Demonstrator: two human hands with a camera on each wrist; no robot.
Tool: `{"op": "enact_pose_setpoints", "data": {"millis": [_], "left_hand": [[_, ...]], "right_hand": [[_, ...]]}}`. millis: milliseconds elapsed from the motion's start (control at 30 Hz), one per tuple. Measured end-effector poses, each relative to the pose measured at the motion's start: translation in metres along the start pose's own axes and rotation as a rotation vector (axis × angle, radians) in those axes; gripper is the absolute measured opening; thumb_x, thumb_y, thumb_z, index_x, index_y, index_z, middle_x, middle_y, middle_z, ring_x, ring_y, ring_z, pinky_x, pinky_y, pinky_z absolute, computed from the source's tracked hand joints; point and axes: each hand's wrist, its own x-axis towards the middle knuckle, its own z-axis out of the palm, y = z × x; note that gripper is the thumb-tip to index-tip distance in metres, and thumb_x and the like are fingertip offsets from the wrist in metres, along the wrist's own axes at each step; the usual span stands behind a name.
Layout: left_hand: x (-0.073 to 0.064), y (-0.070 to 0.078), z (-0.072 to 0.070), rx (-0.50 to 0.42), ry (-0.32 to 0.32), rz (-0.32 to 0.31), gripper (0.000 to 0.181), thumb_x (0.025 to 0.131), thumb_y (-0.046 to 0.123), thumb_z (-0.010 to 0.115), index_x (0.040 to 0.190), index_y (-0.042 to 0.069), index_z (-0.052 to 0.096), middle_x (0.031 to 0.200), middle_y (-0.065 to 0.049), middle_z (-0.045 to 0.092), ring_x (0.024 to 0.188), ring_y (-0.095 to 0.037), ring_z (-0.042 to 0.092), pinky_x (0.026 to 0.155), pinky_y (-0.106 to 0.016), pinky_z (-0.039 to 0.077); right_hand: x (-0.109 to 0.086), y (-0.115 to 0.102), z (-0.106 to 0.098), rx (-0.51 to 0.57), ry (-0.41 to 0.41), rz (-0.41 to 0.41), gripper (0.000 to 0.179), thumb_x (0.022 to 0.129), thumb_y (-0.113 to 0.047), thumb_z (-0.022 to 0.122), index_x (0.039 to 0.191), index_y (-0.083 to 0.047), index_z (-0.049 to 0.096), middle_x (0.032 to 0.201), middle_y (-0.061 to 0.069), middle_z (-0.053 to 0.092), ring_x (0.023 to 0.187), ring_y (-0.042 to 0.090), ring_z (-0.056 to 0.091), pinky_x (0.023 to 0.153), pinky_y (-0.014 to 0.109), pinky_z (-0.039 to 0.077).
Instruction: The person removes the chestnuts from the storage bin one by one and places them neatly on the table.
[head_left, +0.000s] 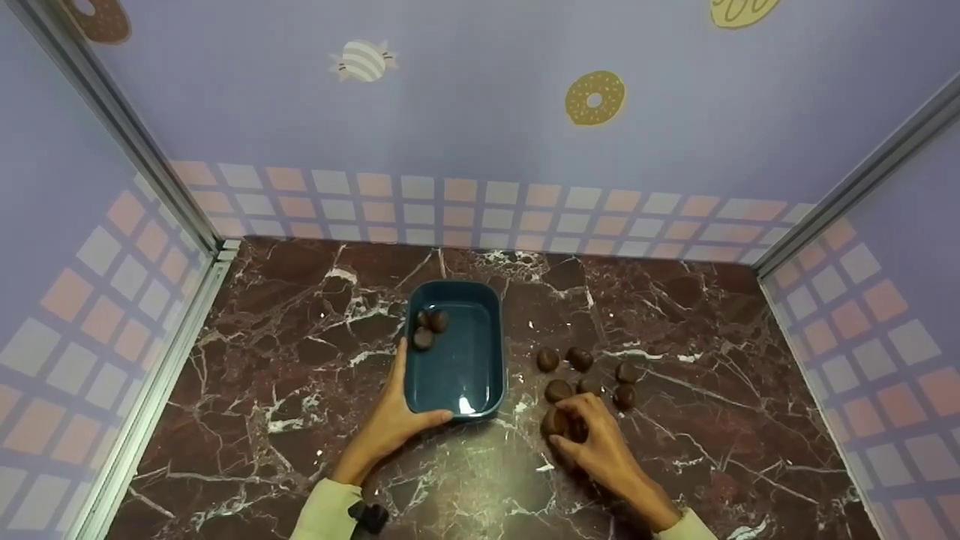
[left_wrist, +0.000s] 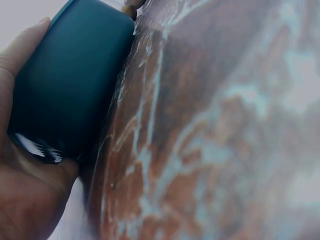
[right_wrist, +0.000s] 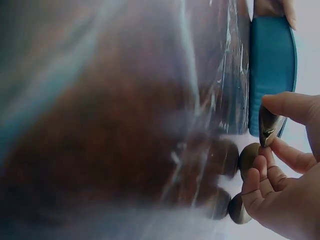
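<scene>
A deep blue rectangular baking dish point(head_left: 454, 360) stands on the tabletop, with 3 brown chestnuts point(head_left: 439, 322) in its far left corner. My left hand point(head_left: 394, 416) holds the dish at its near left corner, thumb along the near wall and fingers up the left side. To the right of the dish, my right hand point(head_left: 600, 448) pinches a chestnut point(right_wrist: 268, 125) between thumb and fingertip. Several more chestnuts point(head_left: 558, 390) lie loosely grouped just beyond this hand; some are partly hidden by its fingers.
The tabletop point(head_left: 300, 420) is dark red-brown with white marble veins. A lilac back wall point(head_left: 480, 112) with checks and sweets printed on it closes off the far side, and similar panels stand left and right with metal edge strips point(head_left: 161, 397).
</scene>
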Motion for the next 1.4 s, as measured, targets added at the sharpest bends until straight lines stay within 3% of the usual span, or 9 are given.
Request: {"op": "enact_pose_setpoints", "data": {"millis": [433,767,1033,1233,1400], "left_hand": [[0.001,0.0,0.001,-0.008,0.009,0.02,0.15,0.077,0.029,0.104,0.179,0.016,-0.005,0.184,-0.02,-0.007,0.168,-0.043,-0.001,0.132,-0.068,0.006],[0.001,0.0,0.002,-0.035,-0.005,0.005,0.148,0.079,0.028,0.103,0.178,0.018,-0.007,0.184,-0.018,-0.01,0.169,-0.043,-0.005,0.131,-0.071,0.004],[0.004,0.001,0.003,-0.023,-0.003,0.034,0.149,0.078,0.028,0.103,0.178,0.017,-0.006,0.184,-0.02,-0.007,0.168,-0.045,0.0,0.131,-0.07,0.006],[0.003,0.001,0.004,-0.018,-0.011,0.032,0.148,0.078,0.025,0.103,0.179,0.02,-0.006,0.184,-0.018,-0.006,0.168,-0.043,0.0,0.131,-0.069,0.005],[0.001,0.0,0.001,-0.011,0.004,0.026,0.148,0.078,0.024,0.103,0.179,0.019,-0.006,0.184,-0.019,-0.008,0.168,-0.044,-0.001,0.131,-0.07,0.004]], "right_hand": [[-0.004,0.011,-0.009,-0.01,-0.083,0.099,0.05,0.073,0.001,0.099,0.116,-0.009,0.076,0.114,-0.003,0.068,0.104,0.025,0.069,0.097,0.045,0.06],[-0.003,0.016,-0.007,-0.006,-0.061,-0.002,0.05,0.07,0.007,0.097,0.113,-0.005,0.075,0.104,-0.001,0.065,0.085,0.016,0.062,0.074,0.031,0.055],[-0.006,0.017,-0.007,-0.053,-0.055,0.067,0.05,0.073,0.002,0.099,0.115,-0.008,0.076,0.111,-0.004,0.066,0.098,0.017,0.067,0.089,0.04,0.061],[-0.006,0.011,-0.008,-0.041,-0.02,0.036,0.052,0.074,-0.015,0.103,0.118,-0.007,0.076,0.118,-0.003,0.067,0.105,0.019,0.069,0.094,0.043,0.061],[0.008,0.001,-0.011,-0.018,0.011,-0.012,0.049,0.079,-0.017,0.1,0.12,-0.004,0.076,0.119,0.0,0.069,0.107,0.02,0.07,0.096,0.043,0.059]]}}
